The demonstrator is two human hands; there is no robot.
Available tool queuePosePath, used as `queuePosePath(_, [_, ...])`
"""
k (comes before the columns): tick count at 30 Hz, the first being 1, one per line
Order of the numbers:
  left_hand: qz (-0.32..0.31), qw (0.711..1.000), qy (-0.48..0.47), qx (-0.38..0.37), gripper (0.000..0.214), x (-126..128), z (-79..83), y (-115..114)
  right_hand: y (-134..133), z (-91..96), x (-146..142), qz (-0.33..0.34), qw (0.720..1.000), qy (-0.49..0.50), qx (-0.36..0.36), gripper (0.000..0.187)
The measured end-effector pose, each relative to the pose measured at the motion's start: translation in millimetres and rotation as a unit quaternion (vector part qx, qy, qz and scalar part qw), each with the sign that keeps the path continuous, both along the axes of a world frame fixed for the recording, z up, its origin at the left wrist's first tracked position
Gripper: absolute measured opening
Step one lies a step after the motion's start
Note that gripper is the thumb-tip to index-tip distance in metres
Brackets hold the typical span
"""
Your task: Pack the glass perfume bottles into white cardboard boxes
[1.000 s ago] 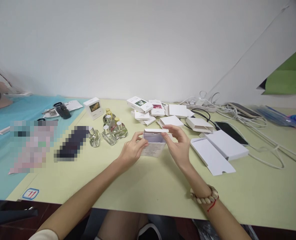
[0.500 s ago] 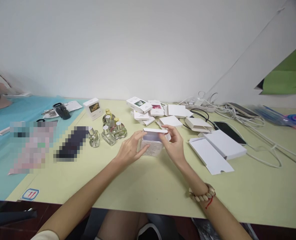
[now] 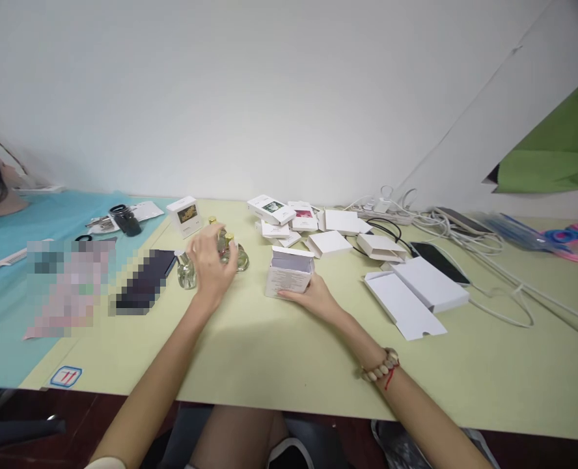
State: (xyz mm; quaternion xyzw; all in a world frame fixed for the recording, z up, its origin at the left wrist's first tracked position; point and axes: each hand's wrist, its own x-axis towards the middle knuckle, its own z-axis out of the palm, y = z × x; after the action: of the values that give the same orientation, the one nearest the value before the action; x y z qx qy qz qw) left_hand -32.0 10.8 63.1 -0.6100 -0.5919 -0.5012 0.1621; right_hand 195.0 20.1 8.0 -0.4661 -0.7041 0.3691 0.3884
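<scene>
In the head view my right hand (image 3: 317,299) grips a small white carton (image 3: 284,280) from its lower right side. The carton stands upright with its top open, and printed lines cover the side facing me. My left hand (image 3: 209,264) hovers over a cluster of glass perfume bottles, its fingers curved and spread apart. One clear bottle (image 3: 186,272) with a silver cap shows left of that hand. Just right of it are a gold-capped bottle (image 3: 241,259) and parts of others. The hand covers the rest of the cluster.
A closed white box (image 3: 184,217) with a dark picture stands behind the bottles. Flattened and stacked white cartons (image 3: 330,243) lie beyond the held one. On the right are an unfolded white box (image 3: 406,306), a phone (image 3: 439,262) and tangled cables (image 3: 465,231). Another dark phone (image 3: 145,283) lies left.
My left hand has left the carton's top and moved left over the bottles. My right hand has slid down to the carton's side. The carton's top now stands open.
</scene>
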Motion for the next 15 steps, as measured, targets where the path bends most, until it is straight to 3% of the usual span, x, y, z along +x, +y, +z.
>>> queuePosePath(3, [0.103,0.992,-0.047,-0.056,0.041,-18.0,3.1,4.3,3.5,-1.0,2.9,-0.028,0.999,-0.024,0.015,0.056])
queuePosePath(5, [0.136,0.983,-0.056,-0.112,0.043,-29.2,2.5,6.5,5.1,-1.7,4.7,-0.042,0.998,-0.039,0.025,0.056])
queuePosePath(11, [0.160,0.960,-0.063,-0.222,0.039,-42.3,0.0,5.8,5.9,-2.9,6.0,-0.041,0.999,-0.026,0.025,0.062])
queuePosePath(15, [0.164,0.957,-0.060,-0.232,0.035,-42.0,0.9,4.1,10.7,-4.1,2.4,-0.037,0.995,0.092,0.013,0.057])
